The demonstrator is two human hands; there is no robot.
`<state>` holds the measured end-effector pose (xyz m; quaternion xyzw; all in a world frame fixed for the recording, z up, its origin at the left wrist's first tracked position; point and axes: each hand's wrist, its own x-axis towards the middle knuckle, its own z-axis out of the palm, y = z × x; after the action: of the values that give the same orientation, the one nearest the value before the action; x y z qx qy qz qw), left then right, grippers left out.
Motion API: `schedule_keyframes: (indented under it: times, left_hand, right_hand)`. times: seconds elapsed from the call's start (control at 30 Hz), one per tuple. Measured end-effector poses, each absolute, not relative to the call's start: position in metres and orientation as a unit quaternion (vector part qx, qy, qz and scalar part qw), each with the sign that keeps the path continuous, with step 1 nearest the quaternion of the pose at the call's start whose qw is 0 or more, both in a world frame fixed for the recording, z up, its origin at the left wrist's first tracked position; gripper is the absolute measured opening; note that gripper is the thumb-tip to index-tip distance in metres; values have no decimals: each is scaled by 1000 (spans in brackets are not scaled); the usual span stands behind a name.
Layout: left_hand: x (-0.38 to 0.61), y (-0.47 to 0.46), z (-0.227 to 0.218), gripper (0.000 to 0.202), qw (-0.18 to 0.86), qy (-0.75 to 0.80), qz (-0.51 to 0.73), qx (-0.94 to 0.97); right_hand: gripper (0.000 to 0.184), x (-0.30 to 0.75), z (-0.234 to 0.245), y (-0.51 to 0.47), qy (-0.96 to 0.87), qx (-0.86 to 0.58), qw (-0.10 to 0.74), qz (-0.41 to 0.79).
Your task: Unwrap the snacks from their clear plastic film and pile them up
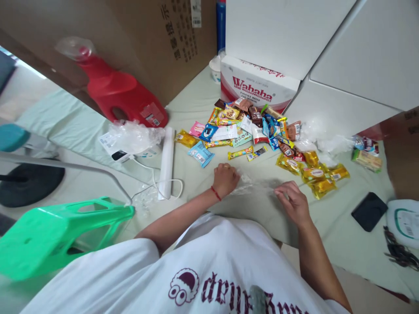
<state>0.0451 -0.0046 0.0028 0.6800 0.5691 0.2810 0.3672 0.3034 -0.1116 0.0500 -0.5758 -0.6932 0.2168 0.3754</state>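
My left hand (225,179), with a red string at the wrist, is closed on one end of a clear plastic bag (253,186). At the bag's other end, my right hand (293,201) pinches the film between thumb and fingers. The bag stretches between the two hands, just above the cloth-covered surface (203,196). Beyond them lies a heap of wrapped snacks (242,126) in many colours. A light blue packet (200,153) and a yellow snack bar (240,152) lie nearest my left hand. Several golden packets (314,174) rest beyond my right hand.
A white and red Wahaba box (258,87) stands behind the heap. Crumpled clear bags (330,141) lie at right, near a black wallet-like object (369,211). To the left are a red jug (122,91), a white power strip (166,163) with cable, and a green stool (62,235).
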Motion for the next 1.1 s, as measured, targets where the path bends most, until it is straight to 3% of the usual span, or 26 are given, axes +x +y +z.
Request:
schedule_keyframes:
  times: [0.17,0.33,0.5,0.6,0.67,0.73,0.93,1.1]
  left_hand:
    - [34,-12,-14,27,421,536,394,616]
    - [19,-13,-8,38,475,451,380,653]
    - [24,-21,23,42,523,323,297,730]
    - [25,-27,39,43,524,272,284,756]
    - [21,-28,41,42,519,273,287,757]
    - [15,-26,34,38,519,308,307,736]
    - [0,-16,-4,40,521,458,363,622]
    - [9,-16,-9,39,550,422,363,623]
  right_hand:
    - [16,328,57,-166,-728,-567,332,196]
    - [19,361,74,-192,-730,-526,195,391]
    - [38,360,82,-117,-666,-581,326,335]
    - [56,329,68,-59,-681,-478,281,479]
    - [55,305,54,-34,-659,-411,188,601]
    - [49,291,38,-22,-604,-398,158,672]
    - [48,307,10,-12,-476,-528,351,609]
    - [60,289,15,-17,-406,-548,301,666]
